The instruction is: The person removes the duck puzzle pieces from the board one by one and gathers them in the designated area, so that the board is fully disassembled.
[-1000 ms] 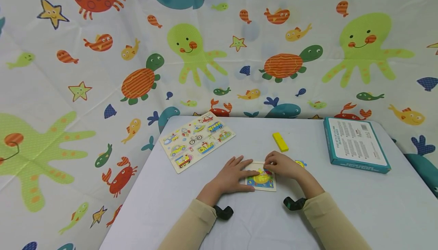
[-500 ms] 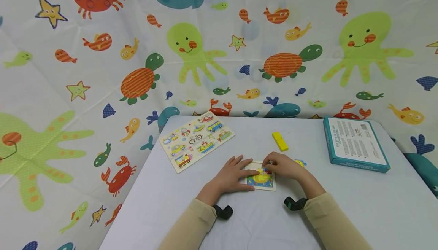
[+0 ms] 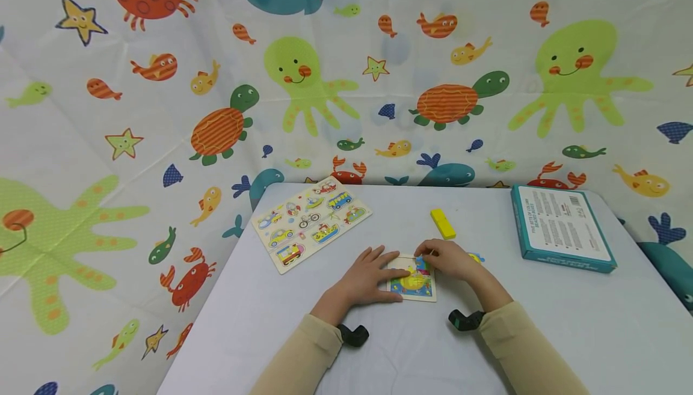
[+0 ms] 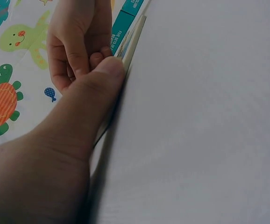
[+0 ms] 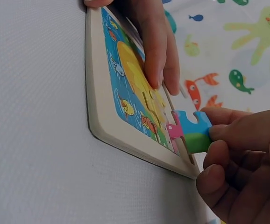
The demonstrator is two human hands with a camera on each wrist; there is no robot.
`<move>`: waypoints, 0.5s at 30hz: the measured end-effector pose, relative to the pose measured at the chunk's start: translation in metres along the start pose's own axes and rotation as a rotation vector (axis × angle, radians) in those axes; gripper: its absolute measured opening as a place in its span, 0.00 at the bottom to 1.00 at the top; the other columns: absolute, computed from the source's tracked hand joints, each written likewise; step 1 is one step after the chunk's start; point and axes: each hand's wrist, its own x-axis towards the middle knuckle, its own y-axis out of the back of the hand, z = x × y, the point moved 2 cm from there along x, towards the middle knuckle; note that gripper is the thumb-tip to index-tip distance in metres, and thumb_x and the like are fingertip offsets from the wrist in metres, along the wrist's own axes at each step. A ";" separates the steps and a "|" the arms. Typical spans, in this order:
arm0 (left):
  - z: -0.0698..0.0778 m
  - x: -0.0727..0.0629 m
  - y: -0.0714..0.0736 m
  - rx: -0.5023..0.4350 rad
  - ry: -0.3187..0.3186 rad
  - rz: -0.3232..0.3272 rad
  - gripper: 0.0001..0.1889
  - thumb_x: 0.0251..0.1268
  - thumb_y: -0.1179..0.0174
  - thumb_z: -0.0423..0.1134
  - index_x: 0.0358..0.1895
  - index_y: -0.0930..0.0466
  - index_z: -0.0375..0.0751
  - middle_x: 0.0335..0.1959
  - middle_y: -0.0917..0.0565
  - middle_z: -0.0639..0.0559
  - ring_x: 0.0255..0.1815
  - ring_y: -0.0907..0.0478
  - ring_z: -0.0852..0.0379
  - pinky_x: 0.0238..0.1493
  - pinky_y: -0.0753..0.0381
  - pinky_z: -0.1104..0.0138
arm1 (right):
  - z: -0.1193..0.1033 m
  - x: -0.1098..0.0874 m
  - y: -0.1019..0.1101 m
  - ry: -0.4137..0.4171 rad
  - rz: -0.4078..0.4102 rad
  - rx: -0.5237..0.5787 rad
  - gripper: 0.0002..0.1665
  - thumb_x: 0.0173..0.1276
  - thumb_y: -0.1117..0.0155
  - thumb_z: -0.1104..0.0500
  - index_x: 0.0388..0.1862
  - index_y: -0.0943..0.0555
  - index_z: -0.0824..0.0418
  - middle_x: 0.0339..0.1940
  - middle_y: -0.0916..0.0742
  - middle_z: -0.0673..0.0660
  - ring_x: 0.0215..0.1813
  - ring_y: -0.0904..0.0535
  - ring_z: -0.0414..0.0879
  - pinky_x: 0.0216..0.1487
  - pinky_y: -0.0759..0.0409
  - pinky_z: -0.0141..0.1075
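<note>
A small wooden jigsaw puzzle (image 3: 417, 297) with a yellow picture on blue lies on the table. My left hand (image 3: 368, 278) rests across its left side with fingers spread, and the thumb (image 4: 109, 67) touches the frame's near edge. My right hand (image 3: 449, 261) pinches a blue, green and pink puzzle piece (image 5: 195, 133) between thumb and index finger. In the right wrist view that piece stands tilted over the puzzle's far right corner, where a gap shows beneath it. Whether it touches the board, I cannot tell.
Another puzzle piece (image 3: 477, 258) lies just beyond my right wrist, partly hidden. Behind stands a yellow block (image 3: 443, 224). A vehicle puzzle board (image 3: 311, 220) lies back left, and a teal box (image 3: 565, 226) back right. A sea-animal printed cloth (image 3: 379, 142) hangs behind the table.
The right fingers have shifted and opened out slightly around the puzzle piece, so more of its blue shows at the puzzle's far right corner. The left hand has stayed in place.
</note>
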 end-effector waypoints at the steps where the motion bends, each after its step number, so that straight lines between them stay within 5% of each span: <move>1: 0.000 0.000 0.000 -0.001 0.000 -0.001 0.34 0.59 0.58 0.79 0.71 0.45 0.86 0.81 0.47 0.62 0.82 0.54 0.44 0.79 0.53 0.45 | 0.000 0.000 0.000 -0.007 0.004 0.009 0.10 0.74 0.43 0.61 0.46 0.17 0.49 0.42 0.16 0.50 0.41 0.26 0.46 0.43 0.23 0.37; 15: -0.001 0.000 -0.001 -0.011 0.005 -0.010 0.34 0.60 0.58 0.79 0.71 0.47 0.86 0.81 0.48 0.62 0.82 0.55 0.44 0.80 0.55 0.45 | 0.007 -0.004 0.018 -0.073 0.004 0.079 0.10 0.76 0.45 0.58 0.49 0.18 0.51 0.39 0.18 0.54 0.33 0.25 0.47 0.34 0.26 0.36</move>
